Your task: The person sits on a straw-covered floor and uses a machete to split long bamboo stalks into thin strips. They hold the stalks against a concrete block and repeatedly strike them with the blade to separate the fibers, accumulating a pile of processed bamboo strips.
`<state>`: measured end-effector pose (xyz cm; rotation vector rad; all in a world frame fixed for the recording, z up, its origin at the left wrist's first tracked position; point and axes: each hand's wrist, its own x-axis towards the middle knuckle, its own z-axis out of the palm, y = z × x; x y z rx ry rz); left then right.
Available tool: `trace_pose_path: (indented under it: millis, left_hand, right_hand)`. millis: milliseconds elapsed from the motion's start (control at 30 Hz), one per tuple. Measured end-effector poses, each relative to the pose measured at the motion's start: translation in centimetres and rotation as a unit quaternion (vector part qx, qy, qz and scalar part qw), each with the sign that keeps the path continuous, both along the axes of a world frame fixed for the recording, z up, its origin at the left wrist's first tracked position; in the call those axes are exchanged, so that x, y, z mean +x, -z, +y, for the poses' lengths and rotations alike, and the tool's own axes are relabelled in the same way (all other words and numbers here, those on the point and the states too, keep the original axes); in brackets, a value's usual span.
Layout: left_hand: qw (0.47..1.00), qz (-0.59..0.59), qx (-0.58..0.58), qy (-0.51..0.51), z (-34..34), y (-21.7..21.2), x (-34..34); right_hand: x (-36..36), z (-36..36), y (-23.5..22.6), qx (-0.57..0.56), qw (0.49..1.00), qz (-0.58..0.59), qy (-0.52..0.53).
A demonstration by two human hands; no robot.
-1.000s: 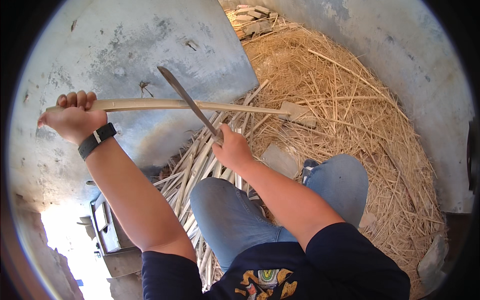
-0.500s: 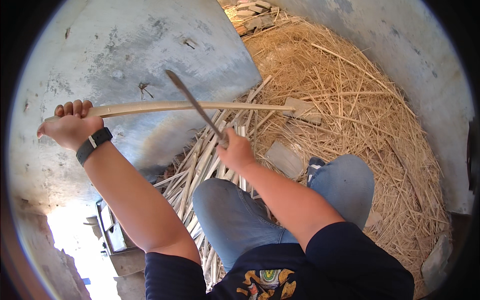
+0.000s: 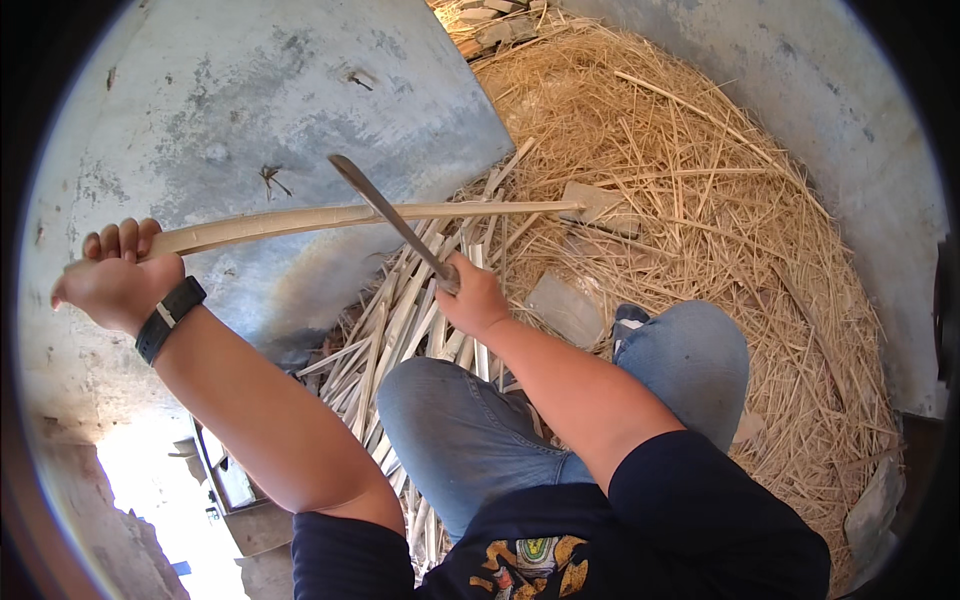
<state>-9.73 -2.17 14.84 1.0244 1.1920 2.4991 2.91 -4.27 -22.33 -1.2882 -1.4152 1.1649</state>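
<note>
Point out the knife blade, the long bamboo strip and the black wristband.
knife blade (image 3: 385, 212), head view, mid-blade.
long bamboo strip (image 3: 330, 217), head view, middle of its length.
black wristband (image 3: 168, 318), head view, band on left wrist.

Top: dark navy short-sleeved T-shirt (image 3: 700, 530), sleeves ending above the elbows
Print: yellow, green and orange graphic (image 3: 525, 565) on the chest, partly cut off by the lower edge
Legs: faded blue denim jeans (image 3: 470, 440), seam visible along the thigh
Left wrist: black wristband (image 3: 168, 318) with a small pale buckle
Forearms: bare
Hands: bare, no gloves or rings visible
</note>
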Motion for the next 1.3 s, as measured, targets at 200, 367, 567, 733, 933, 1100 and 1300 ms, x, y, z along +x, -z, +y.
trace_pose_path:
  millis: [200, 367, 567, 733, 933, 1100, 1300]
  left_hand:
    - [1.000, -0.006, 0.008, 0.026, -0.2, 0.7, -1.7]
    - [0.998, 0.032, 0.023, 0.054, -0.4, 0.5, -2.2]
    - [0.958, 0.107, 0.032, 0.265, 0.3, -0.3, -5.9]
    - [0.955, 0.075, 0.043, 0.283, 0.4, 0.7, -8.2]
    - [0.878, 0.104, 0.068, 0.463, -0.2, 0.4, -10.2]
    - [0.888, 0.105, 0.068, 0.443, 0.8, 0.3, -7.7]
    - [0.894, 0.097, 0.060, 0.433, -0.3, 1.0, -11.7]
  right_hand:
    - [0.9, -1.3, 6.8, -0.155, 0.962, -0.020, 0.224]
    - [0.5, 0.2, -1.1, -0.086, 0.990, 0.053, 0.094]
    - [1.5, 1.3, -1.2, -0.046, 0.994, 0.100, 0.007]
    - [1.4, 0.7, 0.5, -0.109, 0.983, 0.086, 0.116]
    - [1.7, 0.7, -4.6, 0.067, 0.997, 0.029, -0.013]
    - [4.0, 2.5, 9.0, -0.084, 0.977, 0.047, 0.192]
    - [2.9, 1.1, 1.1, -0.174, 0.977, 0.038, 0.120]
